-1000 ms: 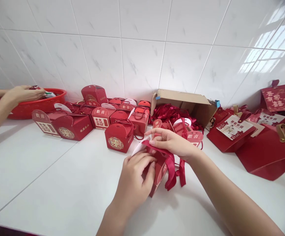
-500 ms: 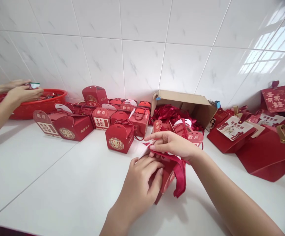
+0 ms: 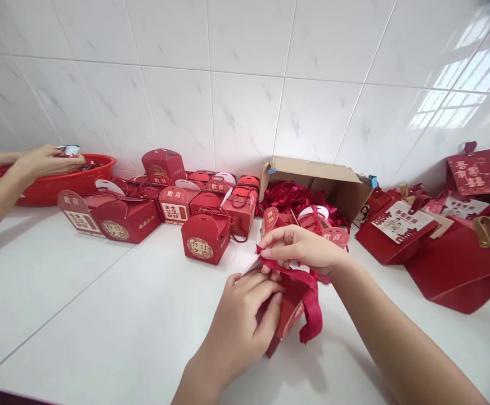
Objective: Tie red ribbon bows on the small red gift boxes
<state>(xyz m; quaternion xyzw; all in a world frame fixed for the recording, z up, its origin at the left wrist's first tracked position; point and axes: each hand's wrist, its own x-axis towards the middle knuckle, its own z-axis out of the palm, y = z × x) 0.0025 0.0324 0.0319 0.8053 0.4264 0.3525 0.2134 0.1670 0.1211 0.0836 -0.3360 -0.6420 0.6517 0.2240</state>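
Near the front centre, a red gift box (image 3: 289, 315) stands tilted on the white table, its lid flaps raised. My left hand (image 3: 247, 312) is wrapped around the box's near left side, thumb inside the opening. Above it, my right hand (image 3: 293, 250) pinches a red ribbon (image 3: 312, 309) at the box's top flap, whose white inner face shows. The ribbon's loose end hangs over the box's right side. Just behind to the left stands a closed red box (image 3: 205, 236) with a corded handle.
Rows of red boxes (image 3: 130, 216) stand towards the wall. An open cardboard carton (image 3: 316, 169) holds red ribbons. Larger red bags (image 3: 459, 259) lie at the right. At the far left, another person's hands (image 3: 42, 163) hold a small packet over a red basin (image 3: 59, 185).
My right hand has shifted slightly with the ribbon, and a pointed red tip now shows beyond its fingers. The other person's hands have moved right with the packet.
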